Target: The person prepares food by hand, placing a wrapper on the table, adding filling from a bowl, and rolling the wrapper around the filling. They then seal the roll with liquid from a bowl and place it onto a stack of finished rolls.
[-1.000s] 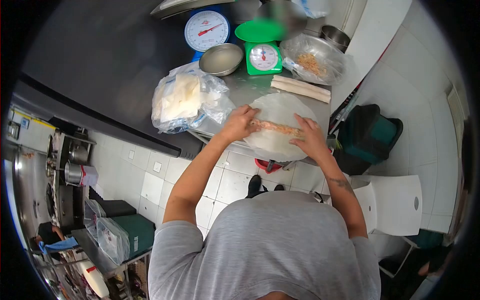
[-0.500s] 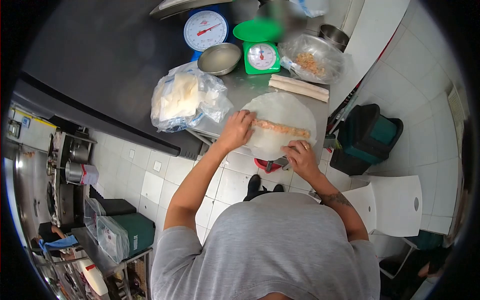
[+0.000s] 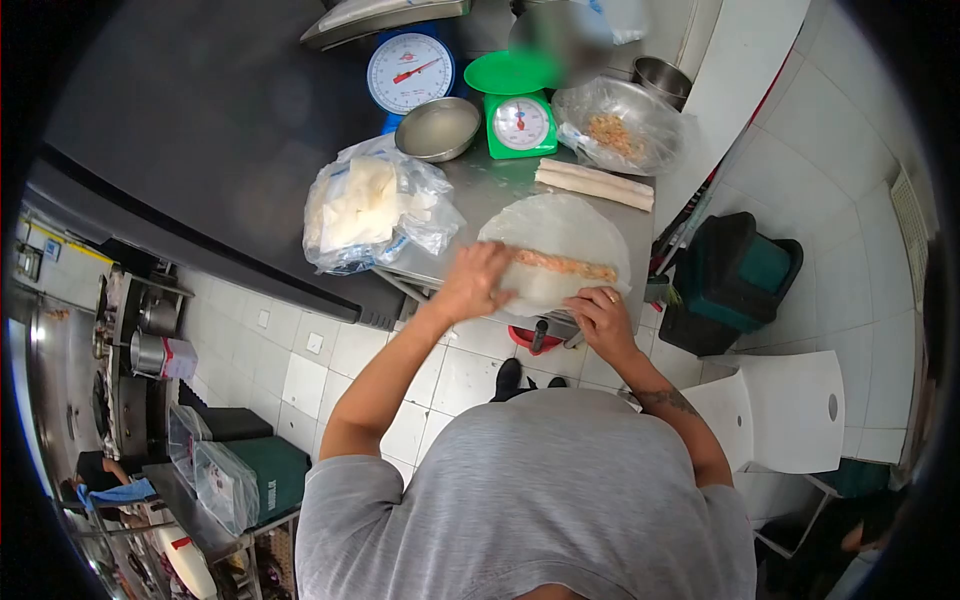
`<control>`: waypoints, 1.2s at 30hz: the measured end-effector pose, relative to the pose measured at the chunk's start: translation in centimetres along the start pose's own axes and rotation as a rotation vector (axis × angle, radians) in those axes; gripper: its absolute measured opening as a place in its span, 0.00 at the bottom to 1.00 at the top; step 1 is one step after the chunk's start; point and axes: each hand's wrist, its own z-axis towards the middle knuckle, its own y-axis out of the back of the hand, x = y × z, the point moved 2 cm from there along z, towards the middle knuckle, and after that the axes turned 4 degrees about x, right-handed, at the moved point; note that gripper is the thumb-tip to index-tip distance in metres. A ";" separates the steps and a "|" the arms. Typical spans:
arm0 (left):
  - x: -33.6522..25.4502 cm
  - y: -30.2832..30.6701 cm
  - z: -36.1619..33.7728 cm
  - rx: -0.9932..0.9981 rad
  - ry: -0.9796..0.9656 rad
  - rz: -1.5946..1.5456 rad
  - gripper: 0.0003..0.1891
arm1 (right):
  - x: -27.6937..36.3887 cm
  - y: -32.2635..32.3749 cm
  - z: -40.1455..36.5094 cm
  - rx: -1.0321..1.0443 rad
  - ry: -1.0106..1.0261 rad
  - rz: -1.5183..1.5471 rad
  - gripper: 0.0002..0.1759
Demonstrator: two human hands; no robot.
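Observation:
A thin round translucent wrapper (image 3: 555, 213) lies on the steel table in front of me. Across its middle runs a strip of orange-pink minced filling (image 3: 570, 264). My left hand (image 3: 476, 284) is at the wrapper's left edge, by the end of the filling, its fingers smeared by motion. At the near right edge, my right hand (image 3: 600, 314) pinches the wrapper's rim between thumb and fingers. Beyond the wrapper lie pale rolled wrappers (image 3: 595, 184), side by side. To the left, a plastic bag (image 3: 335, 240) holds a stack of pale wrapper sheets (image 3: 368, 205).
Behind the wrapper stand a green scale (image 3: 522, 124), a blue scale (image 3: 410, 72) and a metal bowl (image 3: 438, 130) of cloudy liquid. A plastic-lined bowl (image 3: 660, 140) holds more filling. A white chair (image 3: 790, 410) and a dark bin (image 3: 735, 285) are at right.
My left hand has moved slightly down and nearer to me along the wrapper's left edge. My right hand keeps its pinch at the near right rim.

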 end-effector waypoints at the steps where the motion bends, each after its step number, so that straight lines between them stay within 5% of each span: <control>1: -1.2 0.0 -0.6 0.036 -0.045 -0.004 0.36 | 0.3 0.5 0.2 0.025 -0.015 0.025 0.15; 5: -3.7 -1.6 -1.5 0.154 -0.133 0.033 0.35 | 0.4 2.4 -0.1 0.067 -0.363 0.455 0.19; 8: -2.1 -4.4 -1.8 0.160 -0.147 0.092 0.34 | -1.9 3.0 0.5 -0.167 -0.285 0.089 0.19; 11: -2.1 -4.4 -1.9 0.204 -0.137 0.082 0.32 | -2.2 3.5 2.5 -0.166 -0.252 -0.096 0.21; 14: -3.2 -3.1 -1.7 0.190 -0.123 0.078 0.31 | -5.4 1.8 2.0 0.040 -0.156 -0.039 0.27; 20: -2.4 -4.2 -1.9 0.123 -0.190 0.193 0.29 | -4.1 2.9 2.5 0.038 -0.207 -0.037 0.34; 26: -2.0 -3.8 -1.8 0.094 -0.206 0.130 0.24 | -2.7 1.1 5.5 0.041 -0.053 -0.083 0.33; 32: -1.5 -4.0 -1.3 0.024 -0.256 0.105 0.19 | -5.7 -2.4 5.3 0.163 -0.113 -0.010 0.39; 36: -1.4 -4.2 -1.1 -0.007 -0.256 0.061 0.14 | -2.0 1.7 6.1 0.212 -0.288 0.118 0.46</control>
